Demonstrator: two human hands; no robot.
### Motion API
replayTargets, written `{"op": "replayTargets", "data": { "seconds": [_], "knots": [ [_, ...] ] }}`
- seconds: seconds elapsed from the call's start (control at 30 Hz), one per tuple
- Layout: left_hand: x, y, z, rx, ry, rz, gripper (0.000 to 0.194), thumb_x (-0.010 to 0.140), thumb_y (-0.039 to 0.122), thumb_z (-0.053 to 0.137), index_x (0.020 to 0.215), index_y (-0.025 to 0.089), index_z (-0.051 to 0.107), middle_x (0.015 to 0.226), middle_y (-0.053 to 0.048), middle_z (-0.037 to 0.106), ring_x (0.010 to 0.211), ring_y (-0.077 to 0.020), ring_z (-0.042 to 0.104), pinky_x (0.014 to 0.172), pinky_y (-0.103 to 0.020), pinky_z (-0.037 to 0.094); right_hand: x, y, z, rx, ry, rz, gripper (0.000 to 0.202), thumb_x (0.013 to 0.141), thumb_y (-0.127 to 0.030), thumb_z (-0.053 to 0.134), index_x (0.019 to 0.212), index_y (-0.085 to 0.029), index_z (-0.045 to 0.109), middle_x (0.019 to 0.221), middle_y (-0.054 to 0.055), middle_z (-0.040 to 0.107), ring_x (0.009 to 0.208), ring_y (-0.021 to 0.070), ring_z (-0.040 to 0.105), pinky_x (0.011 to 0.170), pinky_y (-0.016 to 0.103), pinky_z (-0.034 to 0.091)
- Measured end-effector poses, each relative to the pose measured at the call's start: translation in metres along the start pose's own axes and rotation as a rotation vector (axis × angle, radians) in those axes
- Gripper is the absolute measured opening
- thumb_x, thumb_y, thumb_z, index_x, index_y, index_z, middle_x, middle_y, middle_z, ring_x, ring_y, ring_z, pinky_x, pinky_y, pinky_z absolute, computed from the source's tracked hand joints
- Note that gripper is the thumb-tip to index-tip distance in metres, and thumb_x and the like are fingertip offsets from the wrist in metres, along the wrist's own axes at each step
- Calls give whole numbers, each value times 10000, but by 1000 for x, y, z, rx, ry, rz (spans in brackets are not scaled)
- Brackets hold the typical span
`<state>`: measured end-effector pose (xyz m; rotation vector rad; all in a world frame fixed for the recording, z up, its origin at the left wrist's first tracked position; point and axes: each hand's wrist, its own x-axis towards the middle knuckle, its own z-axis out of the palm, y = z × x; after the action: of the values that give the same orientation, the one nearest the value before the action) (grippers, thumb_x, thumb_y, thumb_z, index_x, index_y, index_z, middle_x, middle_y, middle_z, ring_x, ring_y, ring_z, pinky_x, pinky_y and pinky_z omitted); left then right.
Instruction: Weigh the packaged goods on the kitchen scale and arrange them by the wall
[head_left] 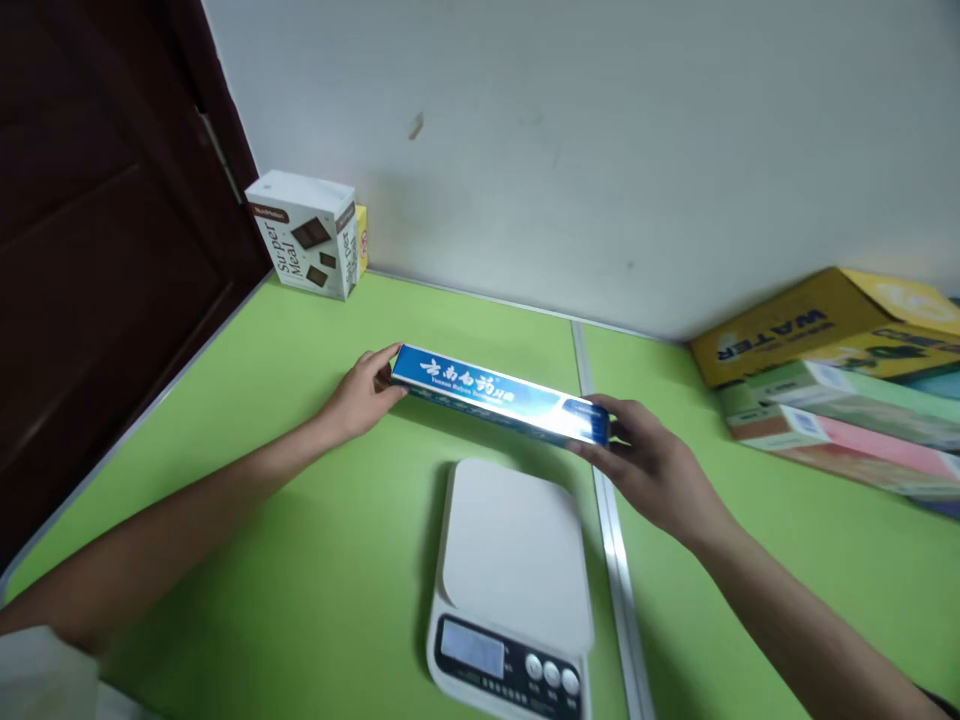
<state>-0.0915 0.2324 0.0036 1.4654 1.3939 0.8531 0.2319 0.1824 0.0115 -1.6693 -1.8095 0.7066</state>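
A long blue toothpaste box [495, 392] with white lettering is held level above the green tabletop, just beyond a scale. My left hand [366, 393] pinches its left end between thumb and fingers. At the opposite end, my right hand [649, 458] grips the box the same way. Nearer to me lies the white kitchen scale [517, 555], with nothing on its flat platform. Its display and round buttons face my side; I cannot make out any reading.
A white Super Meal box [304, 235] stands at the back left, a yellow box [362, 240] behind it. On the right are a yellow carton [795, 325] and several stacked flat boxes [862, 440]. A metal strip [616, 560] crosses the green table [300, 560]; a wall rises behind.
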Motion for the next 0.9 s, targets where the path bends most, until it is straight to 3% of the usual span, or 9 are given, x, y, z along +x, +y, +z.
{"op": "replayTargets", "data": {
  "seconds": [0.1, 0.2, 0.3, 0.43, 0.6, 0.67, 0.77, 0.9],
  "knots": [
    [41, -5, 4, 34, 232, -17, 582, 805, 52, 522, 1370, 187, 485, 1211, -111, 507, 1096, -222, 570, 972, -375, 480, 58, 1, 22, 21, 65, -30, 529, 742, -581, 636, 1124, -217, 593, 1007, 101, 586, 830, 257, 627, 745, 439, 587],
    [70, -8, 13, 20, 319, 5, 714, 825, 22, 450, 1482, 238, 270, 1427, -129, 337, 1270, -222, 471, 989, -331, 473, 117, 0, 44, 48, 120, -42, 498, 719, -499, 667, 1127, -220, 608, 1036, 104, 595, 820, 261, 623, 752, 457, 576],
    [90, -11, 26, 33, 293, 58, 797, 818, 14, 458, 1508, 245, 130, 1577, -128, 102, 1437, -243, 263, 1085, -358, 399, 171, -6, 63, 68, 149, -69, 492, 693, -395, 688, 1142, -208, 612, 1047, 100, 604, 785, 244, 612, 760, 458, 559],
    [120, -13, 35, 156, 198, 54, 811, 806, 35, 527, 1496, 246, 156, 1619, -111, -49, 1488, -293, 11, 1197, -468, 167, 222, -14, 85, 74, 158, -109, 514, 663, -279, 686, 1161, -184, 609, 1037, 97, 595, 734, 222, 585, 806, 482, 529],
    [158, -13, 33, 265, 219, -11, 805, 806, 47, 547, 1498, 183, 159, 1616, -134, -84, 1480, -304, -26, 1210, -445, 109, 243, -10, 109, 219, 288, 58, 554, 684, -258, 654, 1212, -147, 527, 1141, 135, 574, 793, 231, 596, 843, 489, 516],
    [168, -15, 34, 317, 220, -35, 808, 803, 64, 557, 1497, 145, 151, 1615, -155, -65, 1479, -318, -7, 1210, -444, 102, 243, -4, 118, 288, 335, 105, 483, 687, -245, 646, 1144, -149, 524, 1069, 119, 598, 784, 221, 593, 831, 474, 524],
    [175, -20, 40, 375, 237, -29, 851, 785, 101, 585, 1499, 163, 127, 1616, -137, -86, 1475, -361, 17, 1204, -493, 81, 243, 6, 127, 327, 334, 108, 298, 703, -220, 613, 989, -189, 537, 900, 53, 618, 760, 199, 586, 828, 435, 527],
    [177, -24, 46, 474, 253, -32, 872, 772, 138, 604, 1501, 107, 126, 1607, -170, -104, 1474, -374, 41, 1203, -474, 79, 244, 11, 130, 349, 325, 111, 248, 714, -203, 608, 949, -201, 529, 888, 33, 620, 774, 186, 587, 834, 395, 517]
  ]
}}
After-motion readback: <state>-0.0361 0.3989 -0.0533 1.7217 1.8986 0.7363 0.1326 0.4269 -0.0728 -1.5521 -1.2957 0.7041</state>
